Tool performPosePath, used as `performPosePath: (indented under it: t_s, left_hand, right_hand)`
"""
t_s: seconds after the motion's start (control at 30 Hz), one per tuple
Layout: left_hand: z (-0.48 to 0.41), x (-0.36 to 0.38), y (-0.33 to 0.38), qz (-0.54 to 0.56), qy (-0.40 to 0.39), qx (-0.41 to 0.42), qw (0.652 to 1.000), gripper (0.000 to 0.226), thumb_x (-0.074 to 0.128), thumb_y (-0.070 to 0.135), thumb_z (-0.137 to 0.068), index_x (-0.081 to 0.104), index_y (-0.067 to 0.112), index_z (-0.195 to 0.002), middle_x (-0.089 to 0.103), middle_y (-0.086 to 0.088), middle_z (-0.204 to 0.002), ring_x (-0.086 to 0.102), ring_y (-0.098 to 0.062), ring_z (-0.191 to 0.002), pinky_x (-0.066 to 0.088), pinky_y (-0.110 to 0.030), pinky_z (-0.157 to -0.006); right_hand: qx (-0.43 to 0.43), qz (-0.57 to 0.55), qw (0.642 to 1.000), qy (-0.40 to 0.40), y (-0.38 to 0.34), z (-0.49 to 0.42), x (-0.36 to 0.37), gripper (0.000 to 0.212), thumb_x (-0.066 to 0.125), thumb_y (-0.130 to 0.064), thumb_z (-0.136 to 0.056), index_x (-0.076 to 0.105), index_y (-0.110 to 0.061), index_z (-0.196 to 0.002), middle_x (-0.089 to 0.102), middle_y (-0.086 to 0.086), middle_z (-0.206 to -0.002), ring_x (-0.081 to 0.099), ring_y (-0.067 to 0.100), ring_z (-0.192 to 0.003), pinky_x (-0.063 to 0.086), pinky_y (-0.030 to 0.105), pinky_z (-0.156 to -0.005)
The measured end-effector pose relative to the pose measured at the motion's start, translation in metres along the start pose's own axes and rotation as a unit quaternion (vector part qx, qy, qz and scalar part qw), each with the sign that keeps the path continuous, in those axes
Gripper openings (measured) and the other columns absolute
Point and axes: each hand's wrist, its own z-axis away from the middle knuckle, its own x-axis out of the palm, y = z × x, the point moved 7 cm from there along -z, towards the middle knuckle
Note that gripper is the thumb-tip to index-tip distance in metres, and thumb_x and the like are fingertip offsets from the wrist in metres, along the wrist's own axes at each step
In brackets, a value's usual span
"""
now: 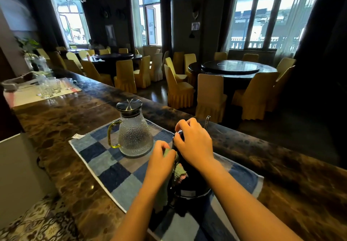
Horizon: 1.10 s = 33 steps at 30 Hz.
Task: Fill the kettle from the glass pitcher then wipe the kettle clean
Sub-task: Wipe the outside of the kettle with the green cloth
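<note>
One upright kettle (pixel 189 182): left hand (pixel 161 158) clutches cloth (pixel 180 171) against it, right hand (pixel 193 143) grips top.

Blue checked mat (pixel 116 167) on brown marble counter (pixel 75 113); small white scrap (pixel 78 136) just beside mat's far-left corner. Clear glasses (pixel 50 87) clustered far left (on pale cloth (pixel 24 97)). Beyond counter: round dark table (pixel 232 67), yellow-covered chairs (pixel 180 88).

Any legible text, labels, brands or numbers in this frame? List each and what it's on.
Nothing here is legible.
Pale label low on the black kettle: too blurred to read.
Paper notice on the dark far pillar: too small to read.
</note>
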Motion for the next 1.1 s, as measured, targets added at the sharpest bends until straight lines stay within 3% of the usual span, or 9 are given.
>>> performPosePath:
  t_s: [0.07, 0.13, 0.23, 0.33, 0.43, 0.53, 0.8, 1.0, 1.1]
  left_hand:
    - [0.001, -0.003, 0.002, 0.022, 0.008, 0.013, 1.0, 0.022, 0.054, 0.003, -0.085, 0.035, 0.013, -0.077, 0.034, -0.001, -0.067, 0.037, 0.0, -0.051, 0.035, -0.015, -0.051]
    - [0.009, -0.004, -0.006, 0.046, 0.007, -0.004, 0.999, 0.022, 0.059, 0.009, -0.086, 0.038, 0.009, -0.083, 0.039, -0.004, -0.07, 0.042, 0.002, -0.051, 0.038, -0.01, -0.043]
    - [0.017, -0.002, -0.023, 0.015, 0.012, 0.011, 1.0, 0.028, 0.064, 0.025, -0.083, 0.04, 0.013, -0.089, 0.052, -0.016, -0.083, 0.056, -0.023, -0.069, 0.056, -0.037, -0.056]
    - [0.021, -0.006, -0.031, -0.063, 0.015, 0.055, 0.996, 0.019, 0.059, 0.028, -0.089, 0.04, 0.027, -0.087, 0.058, -0.008, -0.082, 0.062, -0.029, -0.076, 0.052, -0.055, -0.068]
    - [0.014, -0.007, -0.029, -0.034, -0.008, 0.038, 0.999, 0.018, 0.057, 0.031, -0.089, 0.042, 0.025, -0.081, 0.058, -0.004, -0.075, 0.057, -0.022, -0.07, 0.048, -0.046, -0.069]
    - [0.002, -0.007, -0.018, -0.034, -0.023, 0.033, 0.999, 0.02, 0.053, 0.014, -0.09, 0.039, 0.013, -0.076, 0.041, -0.001, -0.064, 0.039, -0.014, -0.062, 0.034, -0.032, -0.061]
    - [-0.021, -0.004, -0.015, -0.028, -0.086, 0.0, 0.996, 0.024, 0.05, 0.008, -0.09, 0.037, 0.012, -0.071, 0.036, -0.002, -0.068, 0.038, -0.014, -0.064, 0.032, -0.027, -0.06]
    - [-0.002, -0.006, -0.022, 0.044, -0.027, 0.031, 0.998, 0.019, 0.055, 0.012, -0.088, 0.042, 0.014, -0.074, 0.039, -0.003, -0.061, 0.04, -0.013, -0.058, 0.035, -0.029, -0.054]
    - [0.001, -0.007, -0.027, 0.024, -0.025, 0.038, 0.999, 0.02, 0.059, 0.032, -0.08, 0.044, 0.021, -0.073, 0.046, -0.005, -0.064, 0.047, -0.018, -0.061, 0.039, -0.04, -0.058]
  right_hand:
    - [0.003, -0.002, 1.0, 0.0, 0.001, 0.0, 0.001, 0.011, 0.052, -0.032, -0.088, 0.057, -0.024, -0.095, 0.05, -0.003, -0.092, 0.051, 0.017, -0.08, 0.035, 0.029, -0.065]
    - [0.004, -0.003, 1.0, 0.004, 0.001, 0.001, 0.002, 0.011, 0.052, -0.032, -0.088, 0.057, -0.024, -0.094, 0.051, -0.003, -0.092, 0.051, 0.017, -0.08, 0.035, 0.029, -0.065]
    - [0.004, -0.001, 1.0, 0.01, 0.001, 0.001, 0.002, 0.011, 0.052, -0.033, -0.088, 0.057, -0.024, -0.093, 0.051, -0.004, -0.091, 0.051, 0.016, -0.079, 0.038, 0.03, -0.064]
    - [0.007, -0.01, 1.0, 0.014, 0.002, 0.002, 0.001, 0.011, 0.052, -0.033, -0.087, 0.057, -0.024, -0.091, 0.05, -0.004, -0.09, 0.05, 0.017, -0.077, 0.04, 0.031, -0.065]
    - [0.004, -0.01, 1.0, 0.016, 0.001, 0.003, 0.001, 0.011, 0.052, -0.034, -0.087, 0.056, -0.024, -0.091, 0.051, -0.004, -0.089, 0.051, 0.016, -0.077, 0.041, 0.031, -0.066]
    - [0.006, -0.006, 1.0, 0.013, 0.0, 0.002, 0.002, 0.012, 0.052, -0.034, -0.088, 0.056, -0.024, -0.091, 0.051, -0.004, -0.09, 0.051, 0.016, -0.077, 0.041, 0.03, -0.066]
    - [0.008, -0.001, 1.0, 0.021, -0.001, 0.003, 0.0, 0.013, 0.052, -0.034, -0.088, 0.057, -0.023, -0.093, 0.053, -0.003, -0.091, 0.052, 0.015, -0.077, 0.045, 0.03, -0.067]
    - [0.016, -0.004, 0.999, 0.028, -0.001, 0.004, 0.0, 0.014, 0.054, -0.036, -0.087, 0.057, -0.024, -0.093, 0.053, -0.004, -0.091, 0.053, 0.015, -0.077, 0.048, 0.03, -0.066]
    - [0.017, -0.006, 0.999, 0.027, -0.001, 0.004, 0.001, 0.015, 0.054, -0.037, -0.086, 0.057, -0.024, -0.093, 0.053, -0.004, -0.092, 0.053, 0.015, -0.077, 0.048, 0.03, -0.067]
